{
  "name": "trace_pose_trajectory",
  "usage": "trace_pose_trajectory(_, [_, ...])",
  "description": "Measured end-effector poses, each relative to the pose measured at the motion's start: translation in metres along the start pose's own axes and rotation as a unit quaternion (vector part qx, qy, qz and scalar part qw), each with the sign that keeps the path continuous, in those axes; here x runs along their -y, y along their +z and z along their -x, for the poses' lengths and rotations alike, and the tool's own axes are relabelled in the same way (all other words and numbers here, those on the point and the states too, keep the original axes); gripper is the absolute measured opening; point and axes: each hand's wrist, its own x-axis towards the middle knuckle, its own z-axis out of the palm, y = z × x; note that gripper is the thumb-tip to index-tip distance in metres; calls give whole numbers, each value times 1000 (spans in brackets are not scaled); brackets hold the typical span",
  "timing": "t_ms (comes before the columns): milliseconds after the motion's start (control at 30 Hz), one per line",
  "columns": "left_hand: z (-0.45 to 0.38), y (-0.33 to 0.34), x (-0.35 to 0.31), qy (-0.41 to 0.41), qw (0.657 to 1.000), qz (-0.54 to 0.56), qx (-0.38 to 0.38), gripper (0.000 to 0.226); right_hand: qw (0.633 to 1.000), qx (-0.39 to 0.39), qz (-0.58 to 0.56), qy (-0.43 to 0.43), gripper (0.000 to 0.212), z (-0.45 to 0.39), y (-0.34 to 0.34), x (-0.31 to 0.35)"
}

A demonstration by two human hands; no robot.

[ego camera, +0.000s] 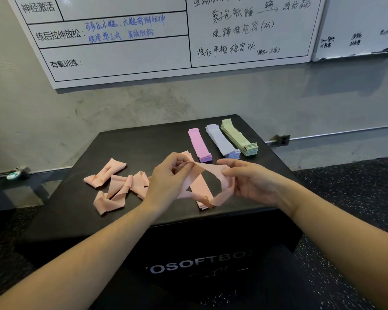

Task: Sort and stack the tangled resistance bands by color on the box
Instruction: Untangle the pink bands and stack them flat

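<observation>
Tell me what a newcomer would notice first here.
Both hands, left hand and right hand, hold a peach band stretched above the black box. Pink, lavender and green stacks line its far right; tangled peach bands lie left.

Black box (126, 211): pink (199, 144), lilac (222, 142) and green (239, 138) stacks lie flat at its far right. Peach stack (203, 193) centre. Twisted peach bands (119, 186) lie left; one peach band (207, 170) is raised above the centre.

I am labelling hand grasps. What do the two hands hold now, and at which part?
Both hold one peach band, stretched open above the box. The left hand pinches its left end; the right hand grips its right end.
</observation>
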Motion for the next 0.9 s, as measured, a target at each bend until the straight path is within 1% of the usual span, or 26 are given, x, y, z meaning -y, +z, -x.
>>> trace_pose_trajectory(33, [1, -1, 0, 5, 1000, -6, -2, 14, 1000, 1, -3, -7, 48, 1, 0, 1])
trace_pose_trajectory(100, [4, -3, -1, 40, 999, -24, -11, 17, 999, -19, 28, -8, 42, 0, 0, 2])
trace_pose_trajectory(133, [6, -3, -2, 82, 996, -40, -20, 18, 997, -41, 66, -7, 36, -1, 0, 2])
trace_pose_trajectory(167, [7, -4, -1, 141, 988, -59, -34, 18, 991, -69, 115, -10, 34, -3, 0, 2])
trace_pose_trajectory(200, [8, -4, 0, 213, 973, -80, -45, 14, 981, -98, 168, -18, 36, -5, -1, 1])
trace_pose_trajectory(267, [7, -2, 5, 339, 931, -129, -37, 4, 956, -147, 248, -52, 35, -7, 1, 1])
trace_pose_trajectory(300, [7, 0, 9, 375, 914, -153, -25, 8, 946, -164, 270, -75, 28, -9, 1, 2])
trace_pose_trajectory(367, [7, 3, 14, 393, 898, -197, 13, 11, 936, -185, 278, -114, 17, -10, 2, 4])
trace_pose_trajectory(433, [8, 4, 17, 365, 904, -215, 57, 16, 935, -194, 257, -145, 15, -9, 4, 8])
trace_pose_trajectory(500, [9, 5, 19, 310, 930, -174, 96, 25, 938, -186, 234, -174, 14, -8, 8, 11])
trace_pose_trajectory(567, [11, 6, 11, 210, 971, -75, 89, 32, 941, -174, 224, -187, 9, -8, 10, 12])
trace_pose_trajectory(600, [11, 8, 4, 150, 985, -21, 79, 37, 940, -170, 227, -188, 8, -8, 11, 13])
trace_pose_trajectory(633, [10, 10, -3, 95, 992, 21, 78, 41, 939, -166, 232, -190, 6, -9, 10, 13])
trace_pose_trajectory(700, [3, 16, -12, 6, 993, 55, 101, 41, 933, -161, 253, -197, 3, -10, 9, 12])
trace_pose_trajectory(733, [-1, 19, -14, -22, 992, 58, 114, 38, 932, -153, 259, -201, 7, -9, 10, 13])
trace_pose_trajectory(800, [-4, 23, -18, -52, 989, 57, 128, 29, 943, -127, 235, -201, 15, -8, 13, 13])
trace_pose_trajectory(900, [-3, 28, -21, -61, 987, 37, 142, 13, 952, -95, 215, -196, 21, -5, 17, 14])
